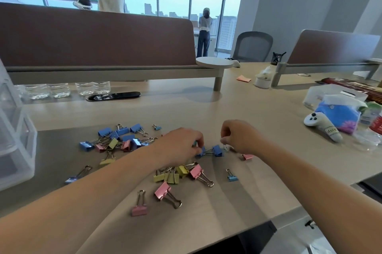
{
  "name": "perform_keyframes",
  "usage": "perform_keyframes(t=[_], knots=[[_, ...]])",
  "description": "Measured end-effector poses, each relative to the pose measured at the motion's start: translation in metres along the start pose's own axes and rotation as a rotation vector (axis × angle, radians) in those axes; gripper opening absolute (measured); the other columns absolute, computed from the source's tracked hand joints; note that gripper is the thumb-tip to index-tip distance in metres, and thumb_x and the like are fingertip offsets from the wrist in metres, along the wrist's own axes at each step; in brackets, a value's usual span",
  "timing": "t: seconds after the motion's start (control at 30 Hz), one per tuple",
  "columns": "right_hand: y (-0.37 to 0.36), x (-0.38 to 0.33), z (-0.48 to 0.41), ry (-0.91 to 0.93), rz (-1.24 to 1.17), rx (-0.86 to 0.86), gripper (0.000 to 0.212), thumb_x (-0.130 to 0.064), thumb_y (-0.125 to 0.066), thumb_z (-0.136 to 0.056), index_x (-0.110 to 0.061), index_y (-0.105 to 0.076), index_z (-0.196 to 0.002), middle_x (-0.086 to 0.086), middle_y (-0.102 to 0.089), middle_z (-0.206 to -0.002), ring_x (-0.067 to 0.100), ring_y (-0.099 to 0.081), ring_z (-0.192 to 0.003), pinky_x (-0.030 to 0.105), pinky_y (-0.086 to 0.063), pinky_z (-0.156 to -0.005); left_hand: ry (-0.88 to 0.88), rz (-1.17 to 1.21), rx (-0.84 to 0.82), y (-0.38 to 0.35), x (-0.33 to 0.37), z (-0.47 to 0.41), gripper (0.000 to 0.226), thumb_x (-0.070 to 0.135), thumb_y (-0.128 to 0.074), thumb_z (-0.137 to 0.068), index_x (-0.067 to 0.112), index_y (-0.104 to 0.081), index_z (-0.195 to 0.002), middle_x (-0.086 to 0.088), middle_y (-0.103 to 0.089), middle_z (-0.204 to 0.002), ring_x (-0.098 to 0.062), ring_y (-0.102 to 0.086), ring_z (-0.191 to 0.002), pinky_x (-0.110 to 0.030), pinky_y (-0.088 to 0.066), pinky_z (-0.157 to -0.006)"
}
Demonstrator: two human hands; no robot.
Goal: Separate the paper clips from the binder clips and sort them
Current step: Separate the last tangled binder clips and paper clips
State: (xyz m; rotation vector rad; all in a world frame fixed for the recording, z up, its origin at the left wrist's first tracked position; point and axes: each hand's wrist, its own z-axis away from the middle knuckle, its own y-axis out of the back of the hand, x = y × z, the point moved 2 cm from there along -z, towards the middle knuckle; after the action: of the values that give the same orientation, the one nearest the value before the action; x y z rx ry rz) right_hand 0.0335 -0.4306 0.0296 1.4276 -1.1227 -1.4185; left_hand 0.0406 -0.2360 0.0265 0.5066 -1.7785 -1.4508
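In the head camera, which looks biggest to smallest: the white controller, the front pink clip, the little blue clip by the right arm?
1. white controller
2. front pink clip
3. little blue clip
The pink one is nearest the camera, so it looks bigger.

A tangled heap of blue, pink and yellow metal binder clips [117,140] with silver wire handles lies far left on the pale bench [248,109]. Nearer, several yellow clips [171,176] huddle against a large pink clip [196,171]. 2 more pink clips [163,190] lie flat closest to me, handles splayed. The left hand [182,146] grips a linked pair of blue clips [217,150]; the right hand [237,135] pinches a tiny clip's wire loop [225,147]. A small pink clip [247,157] and a small blue clip [232,178] lie apart.
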Motion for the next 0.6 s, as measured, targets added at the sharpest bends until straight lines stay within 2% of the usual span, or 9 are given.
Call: perform_keyframes(t=[0.07,0.17,0.23,0.33,0.47,0.6], knots=[[0.004,0.002,0.009,0.015,-0.01,0.011,0.005,-0.02,-0.065,-0.091,-0.023,-0.061,-0.092,-0.007,-0.057,-0.092,0.015,-0.056,-0.086,0.026,-0.041,-0.07,-0.047,-0.024,-0.028,-0.005,0.014,-0.002,0.019,0.035,-0.056,-0.095,0.029,-0.061,-0.112,0.005,-0.059,-0.117,-0.012,-0.05,-0.102,-0.027,-0.039,-0.082],[0.007,0.008,0.021,0.038,0.0,-0.012,0.015,-0.019,-0.062,-0.092,-0.018,-0.071,-0.104,-0.004,-0.061,-0.097,0.016,-0.061,-0.087,0.028,-0.049,-0.076,-0.13,-0.065,-0.092,-0.016,0.035,-0.006,0.028,0.036,-0.061,-0.091,0.029,-0.062,-0.119,0.003,-0.059,-0.122,-0.017,-0.052,-0.113,-0.025,-0.039,-0.09],[0.009,0.012,0.029,0.043,0.001,-0.022,0.017,-0.018,-0.062,-0.092,-0.016,-0.073,-0.105,-0.003,-0.066,-0.102,0.014,-0.06,-0.085,0.026,-0.047,-0.075,-0.155,-0.083,-0.119,-0.024,0.046,-0.009,0.034,0.037,-0.065,-0.088,0.033,-0.062,-0.122,0.002,-0.061,-0.124,-0.019,-0.054,-0.116,-0.027,-0.042,-0.095],[0.008,0.02,0.037,0.038,-0.024,-0.019,0.015,-0.018,-0.061,-0.092,-0.015,-0.073,-0.102,-0.002,-0.069,-0.1,0.012,-0.059,-0.081,0.024,-0.042,-0.071,-0.154,-0.043,-0.162,-0.033,0.057,-0.009,0.04,0.03,-0.067,-0.087,0.035,-0.061,-0.126,0.002,-0.059,-0.124,-0.019,-0.054,-0.114,-0.024,-0.04,-0.09],[0.004,0.026,0.044,0.029,-0.045,0.0,0.013,-0.018,-0.06,-0.092,-0.016,-0.072,-0.098,-0.006,-0.062,-0.089,0.017,-0.062,-0.086,0.026,-0.044,-0.073,-0.19,-0.03,-0.165,-0.035,0.067,-0.008,0.034,0.022,-0.065,-0.088,0.033,-0.065,-0.12,0.004,-0.06,-0.121,-0.018,-0.054,-0.111,-0.022,-0.037,-0.08],[0.002,0.028,0.045,0.031,-0.016,-0.008,0.015,-0.018,-0.057,-0.093,-0.017,-0.07,-0.101,-0.002,-0.065,-0.099,0.015,-0.055,-0.087,0.026,-0.04,-0.073,-0.211,-0.017,-0.156,-0.035,0.071,-0.005,0.039,0.024,-0.063,-0.09,0.036,-0.059,-0.127,0.007,-0.057,-0.126,-0.015,-0.052,-0.115,-0.021,-0.032,-0.077]])
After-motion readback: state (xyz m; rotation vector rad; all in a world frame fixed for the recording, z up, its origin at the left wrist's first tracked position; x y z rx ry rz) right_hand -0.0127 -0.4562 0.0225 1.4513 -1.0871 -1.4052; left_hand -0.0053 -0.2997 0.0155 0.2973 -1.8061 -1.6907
